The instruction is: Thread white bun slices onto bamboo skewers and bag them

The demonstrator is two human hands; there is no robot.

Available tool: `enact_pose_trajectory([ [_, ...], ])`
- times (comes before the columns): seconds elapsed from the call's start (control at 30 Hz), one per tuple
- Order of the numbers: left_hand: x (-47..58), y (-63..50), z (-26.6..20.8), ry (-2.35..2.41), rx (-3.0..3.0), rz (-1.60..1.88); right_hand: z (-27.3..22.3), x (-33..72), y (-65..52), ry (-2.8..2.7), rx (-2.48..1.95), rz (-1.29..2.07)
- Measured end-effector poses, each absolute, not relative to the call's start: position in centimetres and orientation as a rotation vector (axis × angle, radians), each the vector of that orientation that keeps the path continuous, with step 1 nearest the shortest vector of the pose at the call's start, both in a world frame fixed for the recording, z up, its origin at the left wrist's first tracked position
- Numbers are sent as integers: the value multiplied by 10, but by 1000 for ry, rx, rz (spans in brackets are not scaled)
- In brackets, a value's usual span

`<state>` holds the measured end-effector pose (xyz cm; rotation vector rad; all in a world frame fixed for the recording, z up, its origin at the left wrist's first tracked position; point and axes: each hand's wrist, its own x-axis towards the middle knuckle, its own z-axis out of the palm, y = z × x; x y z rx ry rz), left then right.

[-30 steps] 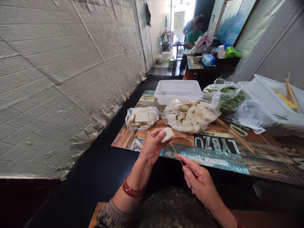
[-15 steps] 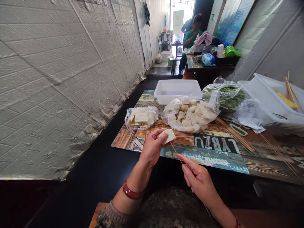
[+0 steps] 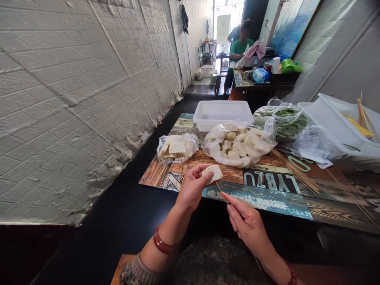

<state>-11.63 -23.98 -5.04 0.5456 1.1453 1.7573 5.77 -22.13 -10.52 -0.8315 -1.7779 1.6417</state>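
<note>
Pinched between the thumb and fingers of my left hand (image 3: 194, 184) is a flat white food slice (image 3: 215, 173), its kind unclear. My right hand (image 3: 245, 217) is closed around a thin wooden skewer (image 3: 221, 192), whose upper end meets the slice's lower edge; how deep it sits inside I cannot tell. Beyond my hands lies a clear bag of round white pieces (image 3: 237, 148). To its left, a smaller bag (image 3: 177, 148) holds flat white slices, with skewer ends sticking out toward me.
An open white plastic tub (image 3: 222, 114) stands behind the bags. Right of it are a bag of greens (image 3: 282, 122), green-handled scissors (image 3: 299, 163), loose skewers (image 3: 297, 172) and a larger white bin (image 3: 341, 122). A person in green (image 3: 237, 49) sits at a farther table.
The slice and my left hand have shifted slightly right and down, nearer my right hand, and less of the skewer shows between them. The person in the background has lowered a hand.
</note>
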Motion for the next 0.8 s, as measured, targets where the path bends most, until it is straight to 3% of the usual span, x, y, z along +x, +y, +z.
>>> enact_pose_trajectory([
  [0.8,-93,-257,-34,904,600,1678,-135,68,-223,-1759,-739,1373],
])
